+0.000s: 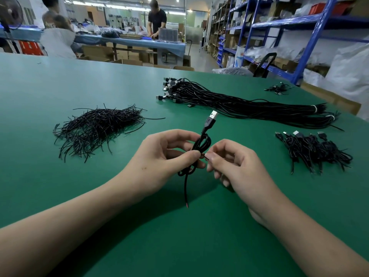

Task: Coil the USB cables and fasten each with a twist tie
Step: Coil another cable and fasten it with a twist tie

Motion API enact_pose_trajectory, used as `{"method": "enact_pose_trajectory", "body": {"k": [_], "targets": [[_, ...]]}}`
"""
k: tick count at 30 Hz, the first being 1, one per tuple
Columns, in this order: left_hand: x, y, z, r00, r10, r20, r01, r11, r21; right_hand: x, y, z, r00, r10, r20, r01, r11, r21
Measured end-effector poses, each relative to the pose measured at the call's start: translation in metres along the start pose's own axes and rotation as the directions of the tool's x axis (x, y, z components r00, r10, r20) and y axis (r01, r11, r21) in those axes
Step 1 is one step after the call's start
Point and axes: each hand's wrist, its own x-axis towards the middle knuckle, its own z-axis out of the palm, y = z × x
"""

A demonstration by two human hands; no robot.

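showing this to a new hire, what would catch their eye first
Centre frame, the left hand grips a coiled USB cable, plug up, while the right hand pinches at its middle. Behind lie a bundle of uncoiled cables and, to the left, a heap of twist ties.

A thin black USB cable [201, 145], coiled into a narrow elongated loop, is held upright, with its silver plug [213, 115] pointing up and its free end [186, 192] hanging down. Short black twist ties [97, 129] are heaped loosely at left. A long bundle of uncoiled black cables [239, 104], banded in white near one end, is laid behind. Coiled cables [313, 150] are piled at right.
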Motion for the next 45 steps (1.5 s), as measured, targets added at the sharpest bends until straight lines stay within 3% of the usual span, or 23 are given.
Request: {"method": "enact_pose_trajectory", "body": {"k": [4, 7, 14, 20, 24, 27, 31, 35, 38, 40, 43, 45], "targets": [[-0.002, -0.002, 0.0, 1.0, 0.025, -0.019, -0.024, 0.998, 0.063, 0.0, 0.0, 0.002, 0.976, 0.209, 0.065, -0.218, 0.96, 0.176], [-0.005, -0.001, 0.002, 0.995, 0.094, -0.036, -0.087, 0.984, 0.152, 0.0, -0.002, 0.001, 0.951, 0.287, 0.119, -0.307, 0.927, 0.217], [-0.007, 0.005, 0.012, 0.94, 0.339, -0.038, -0.287, 0.848, 0.445, -0.002, -0.006, 0.004, 0.941, 0.302, 0.154, -0.33, 0.919, 0.214], [-0.006, 0.005, 0.017, 0.898, 0.439, -0.035, -0.352, 0.764, 0.541, -0.003, -0.006, 0.014, 0.942, 0.297, 0.159, -0.336, 0.859, 0.387], [-0.005, 0.003, 0.016, 0.933, 0.352, -0.077, -0.274, 0.832, 0.482, -0.002, -0.003, 0.02, 0.976, 0.22, 0.006, -0.212, 0.934, 0.286], [-0.004, 0.003, 0.017, 0.979, 0.138, -0.149, -0.099, 0.964, 0.247, -0.002, -0.001, 0.021, 0.989, 0.027, -0.143, -0.028, 1.0, -0.001], [-0.003, 0.006, 0.019, 0.988, -0.032, -0.148, 0.026, 0.999, -0.041, -0.005, -0.003, 0.019, 0.926, -0.31, -0.218, 0.22, 0.908, -0.356], [-0.005, 0.006, 0.022, 0.989, -0.054, -0.137, 0.031, 0.986, -0.163, -0.008, -0.009, 0.018, 0.873, -0.434, -0.224, 0.284, 0.824, -0.491], [-0.007, 0.005, 0.019, 0.994, 0.006, -0.113, -0.02, 0.992, -0.125, -0.004, -0.006, 0.016, 0.918, -0.309, -0.25, 0.194, 0.898, -0.395], [-0.008, 0.004, 0.016, 0.992, 0.114, -0.058, -0.111, 0.993, 0.046, -0.001, -0.004, 0.013, 0.958, -0.115, -0.261, 0.06, 0.976, -0.211], [-0.006, 0.001, 0.013, 0.944, 0.324, 0.064, -0.31, 0.803, 0.51, -0.002, -0.005, 0.011, 0.976, 0.142, -0.168, -0.132, 0.989, 0.066], [-0.004, 0.002, 0.01, 0.913, 0.396, 0.095, -0.363, 0.685, 0.632, -0.005, -0.006, 0.011, 0.972, 0.215, -0.093, -0.198, 0.967, 0.16]]}}
